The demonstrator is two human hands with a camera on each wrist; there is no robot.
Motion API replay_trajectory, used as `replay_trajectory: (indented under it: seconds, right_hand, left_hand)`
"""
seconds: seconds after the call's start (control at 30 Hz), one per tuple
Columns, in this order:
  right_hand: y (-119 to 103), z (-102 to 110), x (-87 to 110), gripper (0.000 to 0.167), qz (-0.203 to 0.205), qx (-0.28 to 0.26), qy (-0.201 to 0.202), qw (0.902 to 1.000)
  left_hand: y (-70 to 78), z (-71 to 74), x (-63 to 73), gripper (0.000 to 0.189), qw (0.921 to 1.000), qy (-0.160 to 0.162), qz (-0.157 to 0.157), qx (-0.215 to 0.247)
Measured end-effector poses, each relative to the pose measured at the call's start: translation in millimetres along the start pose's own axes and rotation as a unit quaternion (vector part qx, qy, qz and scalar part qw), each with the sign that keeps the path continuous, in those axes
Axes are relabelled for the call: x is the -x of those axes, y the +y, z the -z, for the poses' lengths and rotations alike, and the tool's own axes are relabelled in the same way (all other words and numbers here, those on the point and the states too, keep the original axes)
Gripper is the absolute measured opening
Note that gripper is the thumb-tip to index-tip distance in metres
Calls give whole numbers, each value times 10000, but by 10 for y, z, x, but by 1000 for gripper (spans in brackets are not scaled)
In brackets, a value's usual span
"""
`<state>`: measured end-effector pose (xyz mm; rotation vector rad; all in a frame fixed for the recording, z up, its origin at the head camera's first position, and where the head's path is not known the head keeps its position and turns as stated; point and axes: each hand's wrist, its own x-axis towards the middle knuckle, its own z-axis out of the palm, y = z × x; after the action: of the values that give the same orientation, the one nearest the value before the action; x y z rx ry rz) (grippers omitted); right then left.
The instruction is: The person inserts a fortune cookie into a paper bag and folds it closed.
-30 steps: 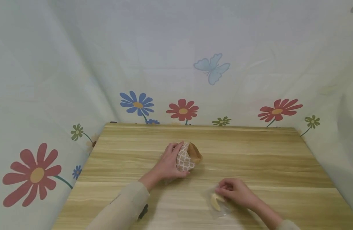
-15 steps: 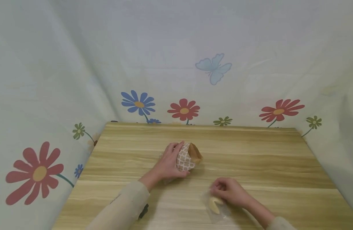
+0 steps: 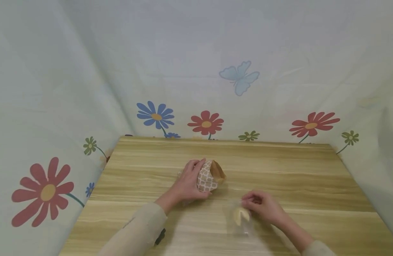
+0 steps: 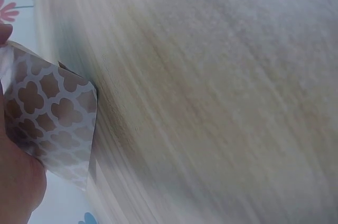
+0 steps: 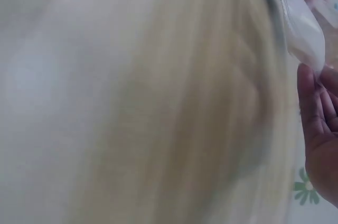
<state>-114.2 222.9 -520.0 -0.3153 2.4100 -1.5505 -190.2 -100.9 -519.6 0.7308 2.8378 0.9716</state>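
In the head view, my left hand (image 3: 188, 183) grips a small brown paper bag (image 3: 206, 179) with a white lattice print. The bag lies on its side, its mouth gaping to the right; the left wrist view shows the printed side of the paper bag (image 4: 50, 110) against my thumb. My right hand (image 3: 263, 206) pinches the top of a clear plastic wrapper. Inside hangs a pale yellow, folded piece that looks like a fortune cookie (image 3: 241, 215), to the right of the bag and nearer me. The wrapper (image 5: 303, 28) shows beside my fingertips in the right wrist view.
Both hands work over a wood-grain table (image 3: 279, 167). A bit of clear plastic shows beside my left hand, mostly hidden. Next to the left sleeve is a small dark object (image 3: 160, 236), partly covered. A flower-printed cloth (image 3: 183, 71) hangs behind the table.
My right hand first shifts left with the wrapped fortune cookie, then back right and slightly farther from me. The left hand keeps its grip on the paper bag in the same place.
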Motion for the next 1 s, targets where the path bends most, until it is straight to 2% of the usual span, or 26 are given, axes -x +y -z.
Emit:
replay_trajectory:
  seconds: [0.1, 0.23, 0.37, 0.47, 0.67, 1.0]
  right_hand:
    - [-72, 106, -70, 21, 61, -156, 362, 9992]
    - [-198, 245, -182, 19, 338, -298, 889, 9950]
    - [-336, 358, -311, 16, 640, -159, 1302, 9893]
    - [-457, 412, -413, 17, 692, -51, 1530, 9858]
    - [-641, 427, -636, 21, 695, 180, 1515, 9858]
    - [-782, 249, -899, 19, 1029, 312, 1437, 9838]
  left_hand:
    - [2, -16, 1, 126, 10000, -34, 4, -11]
    - [5, -29, 3, 125, 10000, 15, -45, 7]
    - [-1, -43, 11, 124, 10000, 35, -66, -19]
    - [-9, -51, 16, 124, 10000, 28, -79, -13]
    - [-23, -68, 14, 124, 9997, 89, -180, -107]
    - [-9, -70, 20, 124, 9996, 87, -123, -239]
